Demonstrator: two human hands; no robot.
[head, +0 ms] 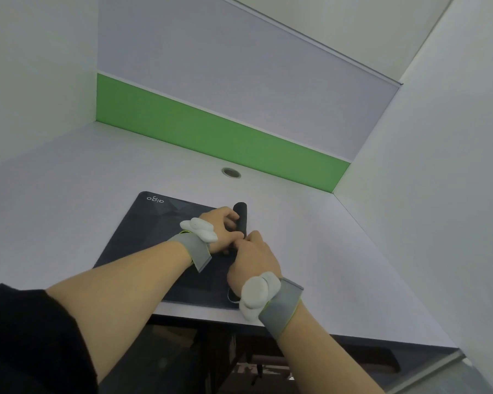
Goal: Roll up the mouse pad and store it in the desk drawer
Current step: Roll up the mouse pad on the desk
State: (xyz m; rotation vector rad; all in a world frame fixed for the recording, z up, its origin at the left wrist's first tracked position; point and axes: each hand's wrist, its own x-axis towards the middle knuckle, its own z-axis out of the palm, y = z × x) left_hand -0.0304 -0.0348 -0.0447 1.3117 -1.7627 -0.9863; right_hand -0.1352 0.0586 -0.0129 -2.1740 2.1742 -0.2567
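A dark grey mouse pad [151,228] with an "aigo" logo lies flat on the white desk [69,180]. Its right edge is curled into a narrow black roll [240,213] that runs from far to near. My left hand [222,227] grips the far part of the roll, fingers wrapped over it. My right hand [254,260] holds the near part of the roll, with the fingers hidden under the palm. Both wrists wear grey bands with white sensor pieces. No drawer shows in this view.
A round cable grommet [231,172] sits in the desk behind the pad. A green panel [211,132] and white walls close the desk on three sides. Below the desk's front edge [211,318] lie dark floor and furniture legs.
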